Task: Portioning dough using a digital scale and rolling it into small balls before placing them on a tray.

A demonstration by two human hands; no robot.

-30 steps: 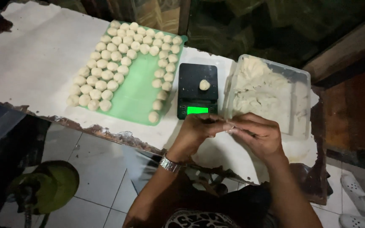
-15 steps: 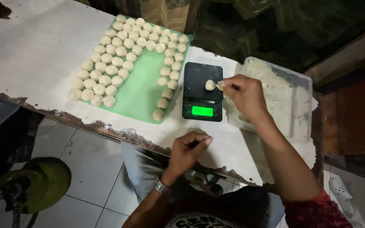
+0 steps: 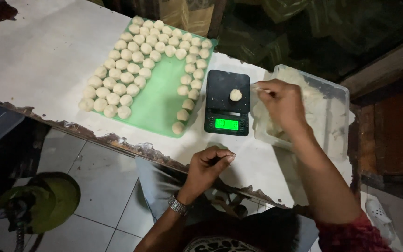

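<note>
Pale dough ball [image 3: 235,94] sat on the black scale [image 3: 227,102], just left of the right hand [image 3: 281,103], whose fingers pinched a dough scrap over the plastic tub [image 3: 336,100]. Nearer the body, the left hand [image 3: 209,164] curled loosely closed at the bench [image 3: 38,56] edge, apparently empty.

Left hand [image 3: 209,163] curled loosely, fingertips pinched toward thumb, wrist bent, a metal watch on it, forearm coming up from the bottom edge; right hand [image 3: 281,103] stretched further forward, arm nearly straight, fingers pinched together at the tips, red sleeve at the upper arm.
</note>
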